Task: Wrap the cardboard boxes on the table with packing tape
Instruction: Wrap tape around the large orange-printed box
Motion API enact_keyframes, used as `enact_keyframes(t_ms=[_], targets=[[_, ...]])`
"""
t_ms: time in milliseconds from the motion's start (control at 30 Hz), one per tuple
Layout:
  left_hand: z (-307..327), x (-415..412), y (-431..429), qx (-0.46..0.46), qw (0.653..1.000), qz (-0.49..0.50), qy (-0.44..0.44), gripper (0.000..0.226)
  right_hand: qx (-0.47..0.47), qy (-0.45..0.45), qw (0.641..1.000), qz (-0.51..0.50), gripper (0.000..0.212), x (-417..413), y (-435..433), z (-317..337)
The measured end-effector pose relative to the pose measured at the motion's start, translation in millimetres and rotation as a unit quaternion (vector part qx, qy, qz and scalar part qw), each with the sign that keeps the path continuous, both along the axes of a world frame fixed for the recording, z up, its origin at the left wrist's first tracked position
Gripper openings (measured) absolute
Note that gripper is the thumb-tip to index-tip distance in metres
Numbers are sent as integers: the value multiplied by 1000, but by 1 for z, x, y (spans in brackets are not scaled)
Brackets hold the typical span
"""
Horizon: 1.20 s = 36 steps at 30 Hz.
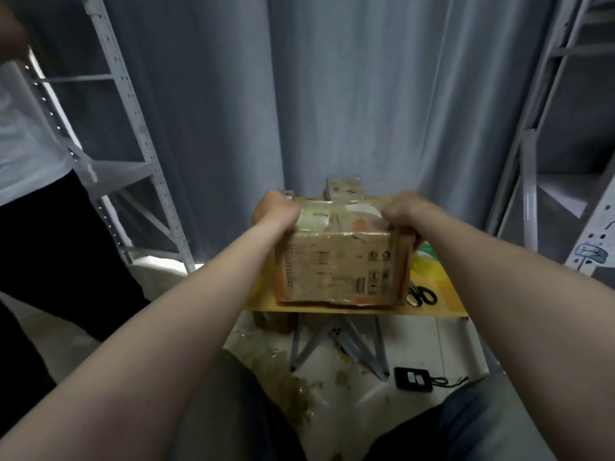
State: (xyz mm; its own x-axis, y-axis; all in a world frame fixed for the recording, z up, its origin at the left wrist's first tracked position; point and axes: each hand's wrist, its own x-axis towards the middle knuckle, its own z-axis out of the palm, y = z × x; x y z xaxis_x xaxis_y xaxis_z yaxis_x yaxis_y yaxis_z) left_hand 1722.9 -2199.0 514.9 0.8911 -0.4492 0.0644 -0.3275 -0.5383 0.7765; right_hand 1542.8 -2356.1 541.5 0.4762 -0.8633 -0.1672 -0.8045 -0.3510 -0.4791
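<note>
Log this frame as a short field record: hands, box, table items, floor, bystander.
left hand: grips the cardboard box's left top edge
right hand: grips its right top edge
cardboard box: on the table, glossy tape on top
table: yellow, small
scissors: on the table, right of the box
second box: behind the first
floor: black device, tape scraps
bystander: far left, white shirt
</note>
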Motion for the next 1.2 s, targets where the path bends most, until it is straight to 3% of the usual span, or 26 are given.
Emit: enact_keyframes(t_ms=[100,200,267,333,433,533,667,1000,1200], targets=[[-8,-2,9,41,992,-65,100,24,7,181,981,76,26,-4,23,5],[-15,1,8,66,985,-93,126,16,-42,244,966,72,22,3,40,7],[-18,4,2,70,985,-107,116,21,-113,223,966,60,43,16,52,9],[-23,12,-7,43,990,-111,79,28,-166,120,975,89,61,42,62,6],[-31,24,-23,-19,995,-94,38,20,-201,0,963,177,58,77,79,-10],[-42,35,-34,-106,991,-54,67,28,-246,17,948,203,48,95,90,-46],[-63,48,-44,-145,983,-48,104,35,-217,43,950,219,61,108,81,-73],[-69,90,-85,-39,991,-120,54,40,-280,50,934,216,63,125,64,-86],[-77,105,-90,11,994,-100,-44,45,-309,103,927,186,53,149,34,-84]])
